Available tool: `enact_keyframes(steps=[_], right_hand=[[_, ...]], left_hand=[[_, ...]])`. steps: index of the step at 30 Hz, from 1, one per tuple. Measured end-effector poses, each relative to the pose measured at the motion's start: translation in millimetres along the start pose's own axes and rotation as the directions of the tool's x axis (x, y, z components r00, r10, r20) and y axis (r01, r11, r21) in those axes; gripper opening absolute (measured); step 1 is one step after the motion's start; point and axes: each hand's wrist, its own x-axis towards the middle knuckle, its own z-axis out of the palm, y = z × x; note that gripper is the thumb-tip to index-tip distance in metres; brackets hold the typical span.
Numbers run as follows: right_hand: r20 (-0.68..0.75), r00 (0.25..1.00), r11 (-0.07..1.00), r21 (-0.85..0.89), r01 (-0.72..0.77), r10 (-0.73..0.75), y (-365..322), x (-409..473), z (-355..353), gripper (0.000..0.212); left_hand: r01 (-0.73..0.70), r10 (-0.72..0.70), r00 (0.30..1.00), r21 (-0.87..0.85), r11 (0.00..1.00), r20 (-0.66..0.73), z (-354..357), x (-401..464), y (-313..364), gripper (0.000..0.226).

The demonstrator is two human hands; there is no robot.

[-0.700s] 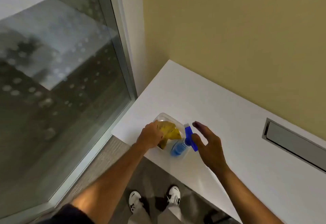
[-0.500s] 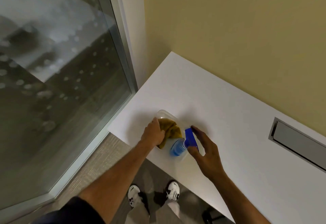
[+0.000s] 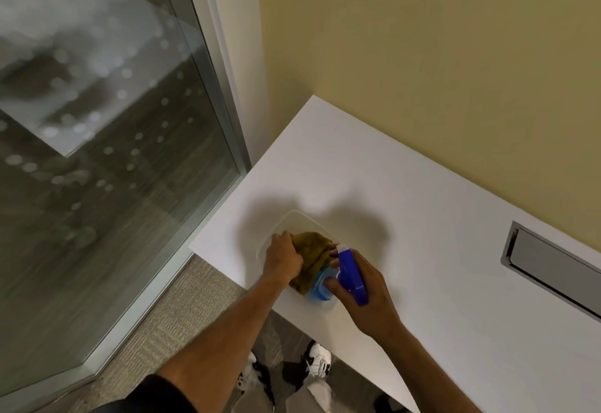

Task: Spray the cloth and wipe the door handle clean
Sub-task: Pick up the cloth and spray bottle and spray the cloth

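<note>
The cloth (image 3: 310,251) is mustard-yellow, soft and crumpled, bunched into loose folds. It lies in a clear, shallow tray (image 3: 294,217) near the front left corner of a white table (image 3: 439,217), one end pinched in the left hand (image 3: 283,258), the other end drooping toward the front edge beside the bottle. The spray bottle (image 3: 338,277) has a see-through body of blue liquid and a solid blue trigger head on top. It stands at the tray's front right corner, touching the cloth, with the right hand (image 3: 370,289) wrapped around its head and neck. The door handle is out of view.
</note>
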Motion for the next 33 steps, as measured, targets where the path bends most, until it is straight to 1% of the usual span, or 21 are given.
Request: enact_keyframes(steps=[4, 7, 9, 11, 12, 13, 14, 15, 17, 19, 20, 23, 26, 28, 31, 33], right_hand=[[-0.076, 0.997, 0.999, 0.032, -0.006, 0.008, -11.6, 3.7, 2.3, 0.023], [-0.128, 0.992, 0.995, 0.103, 0.000, 0.013, -25.3, 6.5, -2.3, 0.024], [-0.158, 0.986, 0.988, 0.154, -0.033, 0.058, -34.5, 10.1, -7.1, 0.036], [-0.178, 0.981, 0.983, 0.179, -0.049, 0.082, -49.6, 17.4, -12.7, 0.056], [-0.184, 0.980, 0.983, 0.182, -0.037, 0.071, -61.4, 21.2, -15.9, 0.058], [-0.187, 0.981, 0.982, 0.186, -0.019, 0.054, -75.6, 25.4, -18.9, 0.054], [-0.177, 0.983, 0.981, 0.193, -0.012, 0.047, -90.3, 28.8, -21.4, 0.048], [-0.158, 0.986, 0.977, 0.211, -0.023, 0.057, -106.4, 31.5, -23.6, 0.042], [-0.092, 0.993, 0.971, 0.233, -0.055, 0.078, -135.5, 35.6, -26.1, 0.028], [-0.079, 0.994, 0.972, 0.227, -0.061, 0.080, -159.0, 37.8, -27.2, 0.017], [-0.090, 0.992, 0.972, 0.226, -0.064, 0.086, -169.9, 38.7, -27.7, 0.017], [-0.088, 0.993, 0.975, 0.215, -0.063, 0.083, -202.0, 39.0, -28.1, 0.031], [-0.035, 0.997, 0.978, 0.199, -0.056, 0.064, -227.9, 36.1, -26.6, 0.031], [-0.050, 0.998, 0.976, 0.213, -0.032, 0.043, -242.8, 35.9, -28.5, 0.029], [-0.101, 0.995, 0.966, 0.256, 0.018, 0.008, -262.0, 39.3, -34.0, 0.034], [-0.101, 0.995, 0.964, 0.260, 0.049, -0.024, -273.9, 41.2, -35.2, 0.034]], left_hand=[[-0.061, 0.062, 0.998, -0.036, 0.997, 0.015, -5.7, -9.5, 6.6, 0.038], [-0.115, 0.116, 0.993, -0.115, 0.987, 0.006, -18.9, -19.0, 15.0, 0.035], [-0.154, 0.153, 0.988, -0.218, 0.964, -0.020, -38.0, -26.8, 20.3, 0.034], [-0.201, 0.212, 0.977, -0.384, 0.901, -0.015, -65.7, -40.8, 29.2, 0.032], [-0.207, 0.227, 0.974, -0.460, 0.864, -0.012, -81.4, -50.1, 34.8, 0.033], [-0.215, 0.232, 0.972, -0.503, 0.837, -0.029, -99.1, -61.3, 41.5, 0.033], [-0.242, 0.234, 0.969, -0.516, 0.822, -0.081, -116.7, -72.0, 48.9, 0.030], [-0.282, 0.243, 0.959, -0.544, 0.790, -0.144, -134.5, -83.2, 56.4, 0.027], [-0.352, 0.268, 0.936, -0.597, 0.721, -0.227, -168.9, -107.4, 71.0, 0.029], [-0.380, 0.274, 0.925, -0.635, 0.672, -0.264, -199.6, -130.9, 81.9, 0.032], [-0.392, 0.273, 0.920, -0.650, 0.651, -0.281, -213.4, -142.4, 85.6, 0.033], [-0.440, 0.268, 0.898, -0.667, 0.601, -0.350, -247.2, -167.2, 91.9, 0.033], [-0.446, 0.234, 0.892, -0.675, 0.588, -0.386, -270.4, -183.3, 93.1, 0.025], [-0.451, 0.219, 0.888, -0.667, 0.593, -0.405, -282.6, -189.6, 94.0, 0.025], [-0.466, 0.207, 0.875, -0.649, 0.601, -0.437, -293.8, -198.3, 95.7, 0.028], [-0.473, 0.202, 0.870, -0.645, 0.600, -0.450, -296.9, -204.2, 97.3, 0.028]])
